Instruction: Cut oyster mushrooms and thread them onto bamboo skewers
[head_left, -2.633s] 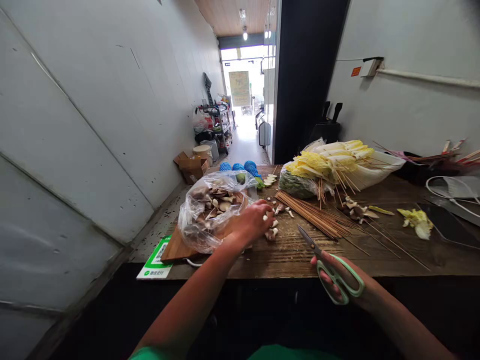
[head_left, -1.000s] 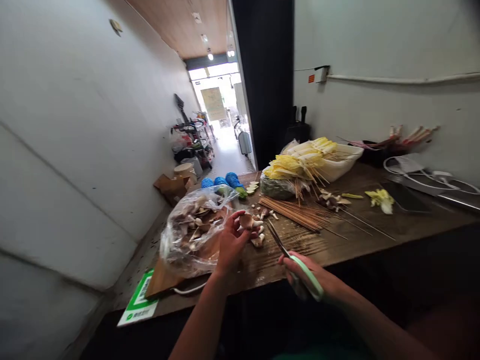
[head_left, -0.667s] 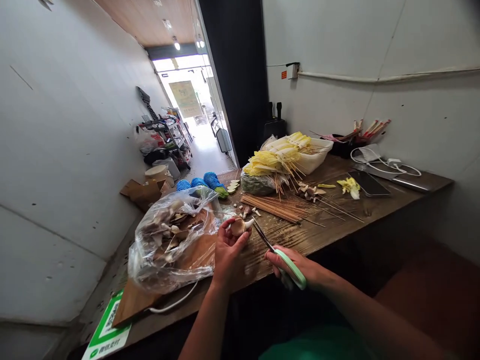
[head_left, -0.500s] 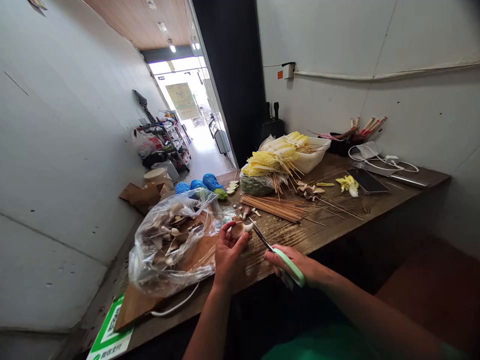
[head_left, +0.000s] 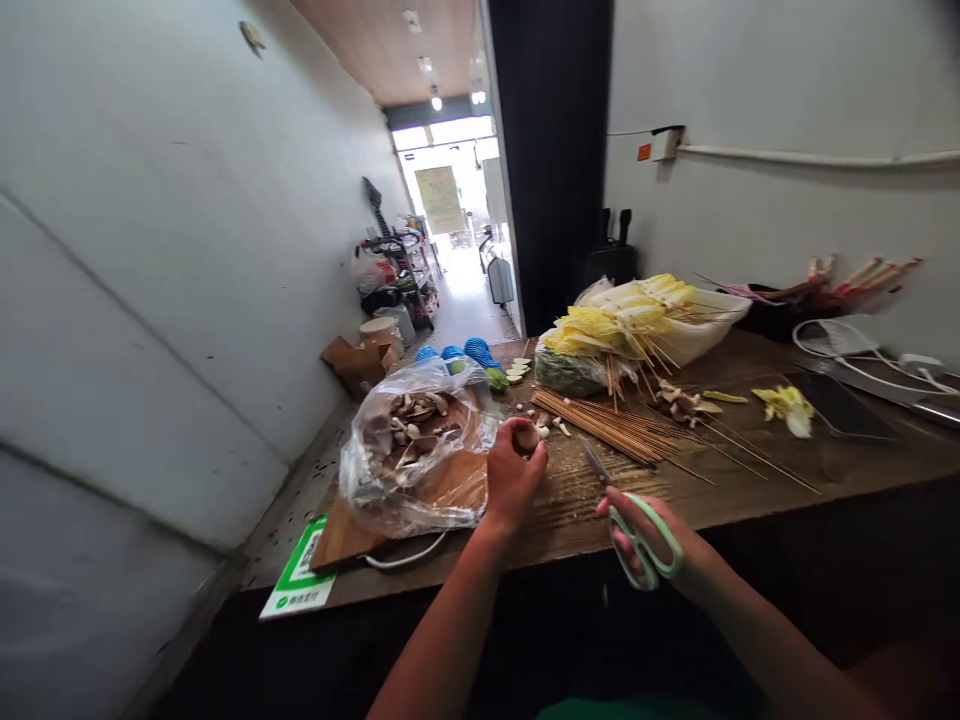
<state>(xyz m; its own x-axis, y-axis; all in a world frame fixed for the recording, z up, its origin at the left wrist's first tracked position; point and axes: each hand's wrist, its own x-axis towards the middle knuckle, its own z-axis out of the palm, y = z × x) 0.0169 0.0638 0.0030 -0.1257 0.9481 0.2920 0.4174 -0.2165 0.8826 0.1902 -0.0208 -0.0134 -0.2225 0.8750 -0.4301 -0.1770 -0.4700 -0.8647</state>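
My left hand (head_left: 513,482) is closed around a brownish mushroom cap (head_left: 526,436), pinched between thumb and fingers just above the table. Small pale mushroom stem pieces (head_left: 562,428) lie right beside it. To the right, my right hand (head_left: 694,560) grips a pair of scissors (head_left: 663,532) with pale green handles. Their blades point up and left, apart from the mushroom, and look blurred. Left of my left hand, a clear plastic bag (head_left: 360,490) of mushrooms (head_left: 412,430) rests partly over a wooden board (head_left: 336,535).
Beyond the hands lie bamboo skewers (head_left: 611,425) and skewered mushrooms (head_left: 679,402). Skewered yellow cabbage leaves (head_left: 622,315) are piled at the back by a white basket (head_left: 716,325). A phone (head_left: 847,408), leaf scraps (head_left: 786,408) and a white cable (head_left: 862,368) lie at the right.
The view has swung left, so everything sits further right. The scissors have moved away from the mushroom, and its white stem no longer shows at the cap. My left hand still holds the cap.
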